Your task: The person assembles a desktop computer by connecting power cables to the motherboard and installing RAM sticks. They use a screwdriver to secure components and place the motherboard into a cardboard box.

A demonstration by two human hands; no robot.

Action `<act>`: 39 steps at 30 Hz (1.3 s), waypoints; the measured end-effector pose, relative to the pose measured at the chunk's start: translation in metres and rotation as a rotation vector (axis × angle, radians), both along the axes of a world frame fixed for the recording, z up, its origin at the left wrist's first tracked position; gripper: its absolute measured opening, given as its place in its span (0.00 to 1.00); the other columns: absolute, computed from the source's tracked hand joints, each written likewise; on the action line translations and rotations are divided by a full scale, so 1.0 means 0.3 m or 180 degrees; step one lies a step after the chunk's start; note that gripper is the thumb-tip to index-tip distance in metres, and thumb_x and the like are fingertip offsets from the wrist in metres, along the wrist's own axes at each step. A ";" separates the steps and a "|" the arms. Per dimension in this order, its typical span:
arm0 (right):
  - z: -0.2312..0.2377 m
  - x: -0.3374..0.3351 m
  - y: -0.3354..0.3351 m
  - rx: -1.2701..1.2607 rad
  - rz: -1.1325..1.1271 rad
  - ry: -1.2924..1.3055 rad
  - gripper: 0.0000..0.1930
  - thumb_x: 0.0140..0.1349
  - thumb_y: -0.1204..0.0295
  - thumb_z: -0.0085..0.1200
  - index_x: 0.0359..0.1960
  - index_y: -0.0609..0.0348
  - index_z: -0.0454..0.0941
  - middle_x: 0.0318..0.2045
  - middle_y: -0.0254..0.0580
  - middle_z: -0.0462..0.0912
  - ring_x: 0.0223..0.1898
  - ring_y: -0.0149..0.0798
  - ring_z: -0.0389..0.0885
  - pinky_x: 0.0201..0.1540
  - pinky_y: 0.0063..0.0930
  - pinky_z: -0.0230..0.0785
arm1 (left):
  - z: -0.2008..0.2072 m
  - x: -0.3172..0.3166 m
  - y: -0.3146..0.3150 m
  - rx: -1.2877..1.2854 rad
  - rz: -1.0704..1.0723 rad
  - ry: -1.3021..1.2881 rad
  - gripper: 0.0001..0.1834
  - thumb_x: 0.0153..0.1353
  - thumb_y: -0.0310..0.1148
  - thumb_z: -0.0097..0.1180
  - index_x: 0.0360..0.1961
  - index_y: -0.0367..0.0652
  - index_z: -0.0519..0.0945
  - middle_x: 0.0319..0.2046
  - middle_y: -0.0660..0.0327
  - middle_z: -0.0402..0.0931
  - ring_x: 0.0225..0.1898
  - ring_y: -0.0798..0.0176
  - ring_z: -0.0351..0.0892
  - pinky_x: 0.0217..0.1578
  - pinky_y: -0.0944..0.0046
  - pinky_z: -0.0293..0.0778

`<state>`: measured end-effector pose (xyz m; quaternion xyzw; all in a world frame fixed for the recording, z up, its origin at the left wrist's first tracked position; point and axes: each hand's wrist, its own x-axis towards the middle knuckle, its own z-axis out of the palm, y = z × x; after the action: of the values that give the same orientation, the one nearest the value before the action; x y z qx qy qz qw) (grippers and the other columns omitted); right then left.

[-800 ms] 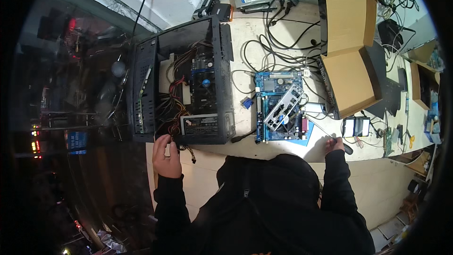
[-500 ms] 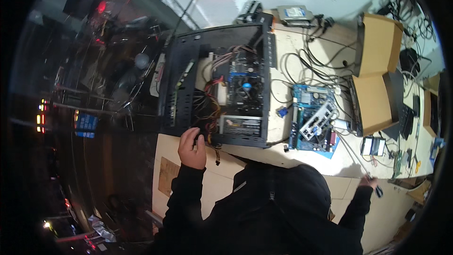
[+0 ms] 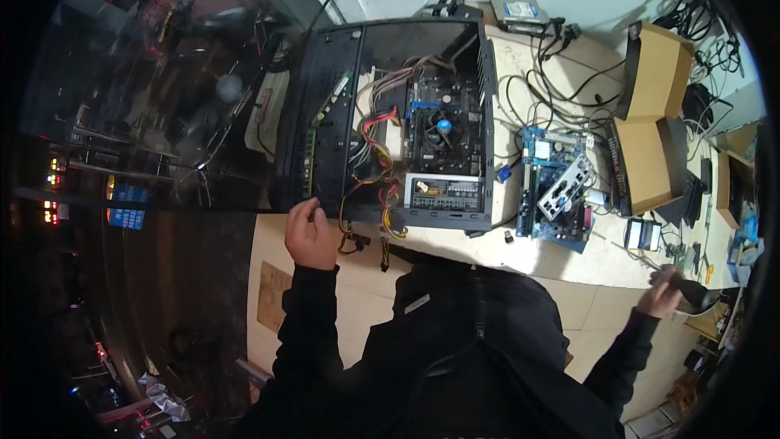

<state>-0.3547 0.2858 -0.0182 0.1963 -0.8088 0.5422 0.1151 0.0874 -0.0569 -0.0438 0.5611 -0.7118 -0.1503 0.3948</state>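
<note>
An open black computer case [image 3: 321, 146] lies on its side on the table, with a motherboard, a fan with a blue hub [image 3: 444, 126] and a power supply [image 3: 447, 193] inside. At the near left edge of the case, my left hand [image 3: 309, 236] has its fingers drawn together on the rim; the fingertips are partly hidden. Far to the right, my right hand [image 3: 662, 293] is closed round a screwdriver [image 3: 692, 296], whose dark handle is smeared by motion. Loose yellow and black power cables [image 3: 382, 232] hang over the case's front edge.
Right of the case lies a blue motherboard [image 3: 532, 171] with a silver I/O shield [image 3: 566, 187] on it. Beyond are an open cardboard box [image 3: 650, 158], black cables [image 3: 540, 81] and a hard drive [image 3: 520, 12]. A dark glass surface [image 3: 162, 154] lies at left.
My left fingers have come together at the case edge. My right hand has swung with the screwdriver, its handle now to the right of the hand. The view has shifted slightly.
</note>
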 end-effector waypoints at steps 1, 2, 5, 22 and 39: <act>-0.030 0.012 -0.021 -0.0058 0.0037 -0.0048 0.11 0.65 0.65 0.43 0.34 0.61 0.69 0.24 0.36 0.73 0.20 0.25 0.69 0.23 0.16 0.62 | -0.004 -0.006 -0.002 -0.0092 -0.0081 -0.0039 0.09 0.54 0.22 0.50 0.36 0.31 0.77 0.35 0.54 0.75 0.37 0.59 0.76 0.37 0.65 0.72; -0.049 0.027 -0.042 -0.0099 0.0073 -0.0099 0.11 0.65 0.65 0.43 0.34 0.61 0.69 0.24 0.35 0.72 0.21 0.24 0.68 0.22 0.15 0.61 | 0.005 -0.018 0.010 0.0000 -0.0080 -0.0014 0.09 0.54 0.22 0.50 0.36 0.30 0.77 0.36 0.53 0.75 0.37 0.58 0.76 0.38 0.65 0.72; -0.046 0.028 -0.066 -0.0053 0.0079 -0.0184 0.13 0.66 0.63 0.41 0.32 0.60 0.69 0.22 0.33 0.71 0.19 0.23 0.67 0.22 0.16 0.60 | 0.047 -0.056 0.040 0.0106 -0.0157 0.0271 0.09 0.54 0.21 0.50 0.36 0.30 0.76 0.36 0.52 0.74 0.38 0.56 0.76 0.39 0.65 0.72; 0.040 0.044 -0.081 0.0007 0.0382 -0.0705 0.19 0.68 0.60 0.36 0.27 0.64 0.70 0.23 0.40 0.75 0.20 0.28 0.72 0.24 0.19 0.65 | 0.054 -0.084 0.081 -0.0012 -0.0206 -0.0084 0.09 0.54 0.20 0.49 0.37 0.30 0.76 0.36 0.52 0.74 0.36 0.57 0.76 0.39 0.64 0.72; -0.018 0.113 -0.071 0.0412 0.0238 -0.0723 0.19 0.68 0.63 0.35 0.28 0.64 0.71 0.23 0.38 0.74 0.22 0.26 0.70 0.26 0.18 0.64 | 0.100 -0.143 0.128 0.0191 -0.0607 -0.0414 0.09 0.56 0.21 0.48 0.38 0.31 0.76 0.37 0.53 0.75 0.36 0.60 0.75 0.38 0.65 0.71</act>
<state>-0.3208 0.2646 -0.0236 0.1707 -0.8421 0.5116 -0.0104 0.0443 -0.0185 -0.0137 0.5110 -0.7812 -0.1717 0.3148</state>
